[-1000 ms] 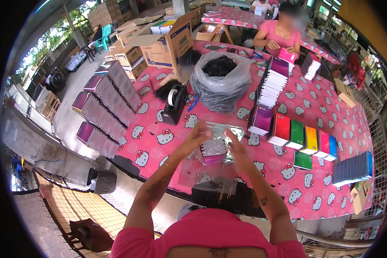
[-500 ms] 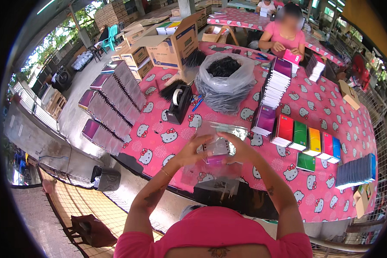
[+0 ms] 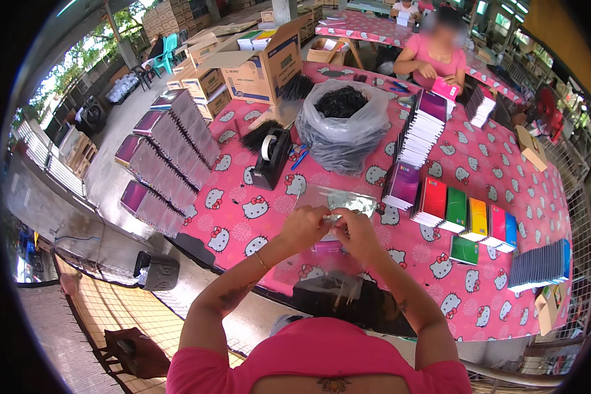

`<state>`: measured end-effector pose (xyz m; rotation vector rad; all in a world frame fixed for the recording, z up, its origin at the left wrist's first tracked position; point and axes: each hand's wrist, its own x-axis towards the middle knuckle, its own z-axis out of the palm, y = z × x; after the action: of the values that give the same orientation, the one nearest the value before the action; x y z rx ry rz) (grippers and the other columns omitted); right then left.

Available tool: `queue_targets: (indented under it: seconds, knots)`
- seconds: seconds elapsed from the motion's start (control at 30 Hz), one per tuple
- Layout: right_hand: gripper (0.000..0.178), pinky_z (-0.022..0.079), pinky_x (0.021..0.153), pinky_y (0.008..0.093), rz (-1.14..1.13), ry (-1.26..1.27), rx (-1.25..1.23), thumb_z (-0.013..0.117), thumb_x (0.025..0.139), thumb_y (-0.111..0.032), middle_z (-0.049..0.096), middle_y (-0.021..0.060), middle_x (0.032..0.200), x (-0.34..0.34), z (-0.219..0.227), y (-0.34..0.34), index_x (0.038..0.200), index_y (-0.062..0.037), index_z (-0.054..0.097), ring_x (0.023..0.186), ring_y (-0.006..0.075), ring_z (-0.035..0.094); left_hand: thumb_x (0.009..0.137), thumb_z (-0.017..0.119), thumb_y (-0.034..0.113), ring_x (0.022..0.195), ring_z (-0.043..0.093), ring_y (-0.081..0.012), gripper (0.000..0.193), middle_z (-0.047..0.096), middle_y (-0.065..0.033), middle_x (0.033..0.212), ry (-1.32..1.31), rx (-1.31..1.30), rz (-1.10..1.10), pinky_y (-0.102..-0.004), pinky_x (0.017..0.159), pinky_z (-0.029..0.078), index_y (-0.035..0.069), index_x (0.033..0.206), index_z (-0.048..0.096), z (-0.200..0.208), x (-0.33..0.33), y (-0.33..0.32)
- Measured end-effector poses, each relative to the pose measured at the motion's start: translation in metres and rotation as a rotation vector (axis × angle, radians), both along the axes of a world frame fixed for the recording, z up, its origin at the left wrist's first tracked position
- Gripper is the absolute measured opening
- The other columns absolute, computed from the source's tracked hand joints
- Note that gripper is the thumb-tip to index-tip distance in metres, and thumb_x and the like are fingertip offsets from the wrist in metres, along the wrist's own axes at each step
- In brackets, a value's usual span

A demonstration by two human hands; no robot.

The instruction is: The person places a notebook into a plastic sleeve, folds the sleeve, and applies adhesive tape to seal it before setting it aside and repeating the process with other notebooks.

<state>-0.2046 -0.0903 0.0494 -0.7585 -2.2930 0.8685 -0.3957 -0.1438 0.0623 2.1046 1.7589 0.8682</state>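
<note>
My left hand (image 3: 305, 227) and my right hand (image 3: 357, 235) meet over the near part of the table, fingertips pinched together. What sits between the fingers is too small to make out. Under them lies a purple-covered spiral notebook (image 3: 328, 247), mostly hidden by my hands. Clear plastic film (image 3: 322, 197) is spread around it, reaching past my hands and toward the front edge. Just beyond my left hand stands a black tape dispenser (image 3: 266, 172) with a roll of tape. Blue pens (image 3: 300, 158) lie beside it.
Stacked purple notebooks (image 3: 161, 154) rise at the left. A plastic bag (image 3: 341, 141) of black binding coils stands mid-table, with a cardboard box (image 3: 259, 72) behind. Rows of notebooks (image 3: 433, 197) run along the right. Across the table, a person (image 3: 433, 59) handles a pink notebook.
My hands were apart with fingers curved around the notebook. They have come together, and the fingertips now pinch over its middle. The person across the table has barely moved.
</note>
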Motion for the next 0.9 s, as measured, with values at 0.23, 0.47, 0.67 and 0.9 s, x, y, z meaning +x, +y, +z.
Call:
queue_targets:
  seconds: [0.23,0.47,0.67,0.9]
  knots:
    - [0.058,0.050,0.085,0.0359,-0.098,0.239,-0.456,0.081,0.076,-0.014,0.052,0.0107,0.114,0.009,-0.043,0.019,0.125,-0.0093,0.052,0.103,0.0221,0.056,0.082,0.069,0.019,0.069,0.065,-0.0336,0.018,0.066,-0.0150,0.074,-0.016,0.075,0.066,-0.0460,0.064,0.052,0.005,0.094,0.065,-0.007,-0.004,0.016]
    - [0.052,0.048,0.084,0.0331,-0.157,0.302,-0.644,0.078,0.076,-0.011,0.050,0.0081,0.111,-0.011,-0.040,0.009,0.123,-0.0102,0.054,0.099,0.0192,0.052,0.086,0.070,0.021,0.065,0.063,-0.0228,0.022,0.066,-0.0094,0.076,-0.274,-0.019,0.744,-0.0363,0.060,0.050,0.006,0.102,0.068,-0.064,-0.196,0.063]
    - [0.048,0.047,0.084,0.0317,-0.220,0.304,-0.573,0.077,0.077,-0.011,0.051,0.0065,0.111,-0.005,-0.048,0.012,0.120,-0.0100,0.056,0.101,0.0186,0.052,0.087,0.072,0.021,0.067,0.056,-0.0068,0.021,0.063,0.0019,0.076,-1.103,-0.142,0.495,-0.0235,0.056,0.042,0.006,0.100,0.066,-0.078,-0.212,0.083]
    - [0.048,0.050,0.082,0.0298,-0.141,0.284,-0.611,0.074,0.082,-0.011,0.044,0.0064,0.115,-0.013,-0.045,0.010,0.124,-0.0101,0.051,0.101,0.0151,0.048,0.091,0.061,0.022,0.068,0.070,-0.0253,0.018,0.071,-0.0091,0.079,-0.258,-0.017,0.758,-0.0375,0.058,0.053,0.006,0.090,0.067,-0.105,-0.227,0.042]
